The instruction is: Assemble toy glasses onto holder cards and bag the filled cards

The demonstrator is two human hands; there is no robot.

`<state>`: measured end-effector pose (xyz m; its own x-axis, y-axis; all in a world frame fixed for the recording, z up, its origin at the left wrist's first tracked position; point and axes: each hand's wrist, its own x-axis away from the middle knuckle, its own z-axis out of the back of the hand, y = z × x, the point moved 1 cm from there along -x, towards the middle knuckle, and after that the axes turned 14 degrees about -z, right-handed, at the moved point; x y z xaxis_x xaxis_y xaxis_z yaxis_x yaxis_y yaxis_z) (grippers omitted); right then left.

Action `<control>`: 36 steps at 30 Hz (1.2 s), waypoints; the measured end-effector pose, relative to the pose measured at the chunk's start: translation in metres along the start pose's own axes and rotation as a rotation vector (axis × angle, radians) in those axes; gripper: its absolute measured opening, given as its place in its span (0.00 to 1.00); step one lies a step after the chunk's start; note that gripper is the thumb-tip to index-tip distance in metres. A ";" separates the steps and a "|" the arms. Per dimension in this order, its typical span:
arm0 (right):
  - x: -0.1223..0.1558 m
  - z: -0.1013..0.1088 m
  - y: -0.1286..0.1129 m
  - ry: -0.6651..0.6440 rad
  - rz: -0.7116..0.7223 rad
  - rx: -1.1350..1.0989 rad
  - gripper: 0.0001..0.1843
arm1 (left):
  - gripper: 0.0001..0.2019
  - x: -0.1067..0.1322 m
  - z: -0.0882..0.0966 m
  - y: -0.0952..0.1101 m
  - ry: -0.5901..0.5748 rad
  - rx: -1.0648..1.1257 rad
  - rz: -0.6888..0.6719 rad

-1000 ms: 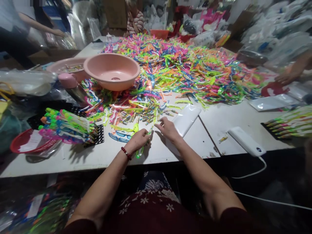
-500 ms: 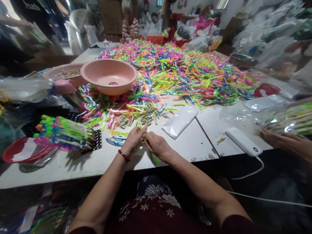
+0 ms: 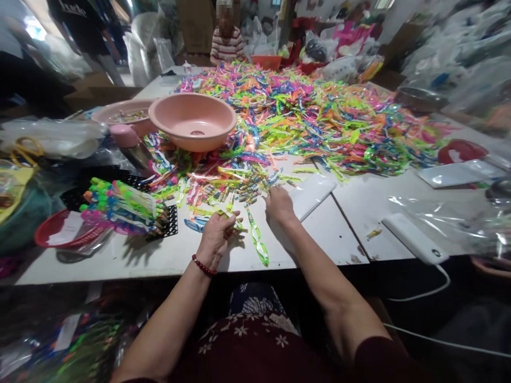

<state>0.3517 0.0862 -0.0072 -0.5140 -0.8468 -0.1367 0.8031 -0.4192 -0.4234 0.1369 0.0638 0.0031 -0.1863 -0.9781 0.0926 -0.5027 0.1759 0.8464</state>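
My left hand [image 3: 215, 234], with a red bead bracelet [image 3: 203, 266] at its wrist, is closed just above the table, thumb and fingers pinching a thin yellow plastic strip [image 3: 230, 214]. My right hand [image 3: 279, 205] is farther forward, its fingers curled down at the edge of a scatter of small patterned tubes [image 3: 251, 186]; what the fingertips hold is hidden. Between the hands a green-and-white plastic piece [image 3: 259, 242] lies on the white table. A blue glasses-like piece [image 3: 194, 224] lies left of my left hand.
A big heap of bright plastic pieces [image 3: 311, 111] covers the far table. Leftward are a pink basin [image 3: 191, 119], a pink-lidded flask [image 3: 128, 141], a stacked bundle [image 3: 123, 205] and a red basket [image 3: 51, 229]. Rightward lie a white plastic packet [image 3: 315, 194] and a white power bank [image 3: 415, 238].
My hands, together before, are now apart: the right has moved forward and right to the small tubes. The green piece now lies between them. The other person's hand at right has gone.
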 end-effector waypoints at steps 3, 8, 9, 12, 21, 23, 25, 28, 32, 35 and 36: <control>0.025 0.021 0.003 -0.014 0.005 -0.336 0.12 | 0.21 0.000 0.001 -0.002 0.037 0.048 -0.003; 0.073 0.042 0.009 -0.440 -0.077 -0.927 0.14 | 0.24 0.006 -0.006 -0.004 0.099 0.060 -0.019; 0.081 0.043 0.010 -0.514 -0.097 -0.999 0.15 | 0.25 0.007 -0.008 -0.004 0.109 0.052 -0.015; 0.098 0.045 0.009 -0.590 -0.121 -1.166 0.15 | 0.25 0.013 -0.012 -0.002 0.116 0.025 -0.001; 0.117 0.034 0.001 -0.620 -0.058 -1.132 0.20 | 0.23 0.023 -0.016 0.001 0.083 0.037 -0.018; 0.118 0.032 0.001 -0.621 -0.042 -1.155 0.20 | 0.24 0.023 -0.015 0.000 0.087 0.034 -0.017; 0.118 0.033 0.002 -0.639 -0.062 -1.170 0.17 | 0.23 0.023 -0.016 0.000 0.089 0.034 -0.016; 0.118 0.036 0.002 -0.654 -0.098 -1.161 0.15 | 0.23 0.024 -0.016 -0.001 0.083 0.033 -0.016; 0.119 0.037 0.002 -0.663 -0.123 -1.164 0.15 | 0.23 0.026 -0.017 -0.001 0.085 0.030 -0.003; 0.120 0.036 0.003 -0.670 -0.138 -1.137 0.15 | 0.24 0.027 -0.018 -0.002 0.081 0.040 0.001; 0.120 0.036 0.004 -0.673 -0.143 -1.130 0.15 | 0.24 0.027 -0.018 -0.003 0.079 0.040 0.002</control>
<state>0.3040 -0.0283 0.0073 -0.0604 -0.9517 0.3010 -0.1054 -0.2938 -0.9500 0.1480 0.0348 0.0126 -0.1208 -0.9833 0.1363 -0.5359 0.1802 0.8248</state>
